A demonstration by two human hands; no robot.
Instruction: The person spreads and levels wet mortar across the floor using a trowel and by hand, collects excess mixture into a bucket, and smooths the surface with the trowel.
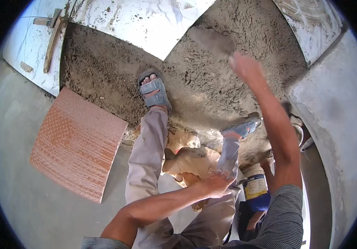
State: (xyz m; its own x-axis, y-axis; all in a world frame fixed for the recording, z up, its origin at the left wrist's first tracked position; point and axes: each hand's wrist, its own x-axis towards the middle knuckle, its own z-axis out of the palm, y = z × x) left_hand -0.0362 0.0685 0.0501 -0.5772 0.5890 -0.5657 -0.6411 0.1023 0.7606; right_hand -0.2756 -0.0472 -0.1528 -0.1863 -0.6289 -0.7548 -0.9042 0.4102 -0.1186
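My right hand is closed around the handle of a trowel, its blade blurred by motion over the rough grey-brown mortar bed. The mortar spreads between white marble-patterned tiles. My left hand lies on my right leg near the knee, fingers stretched out and holding nothing. Both sandalled feet are at the mortar, the left sandal on it and the right sandal at its nearer edge.
A reddish tile lies back side up at left. On a white tile rests a wooden-handled hammer. Torn brown paper lies between my legs. Beside my right leg are a labelled bucket and part of another person. A concrete ledge curves along the right.
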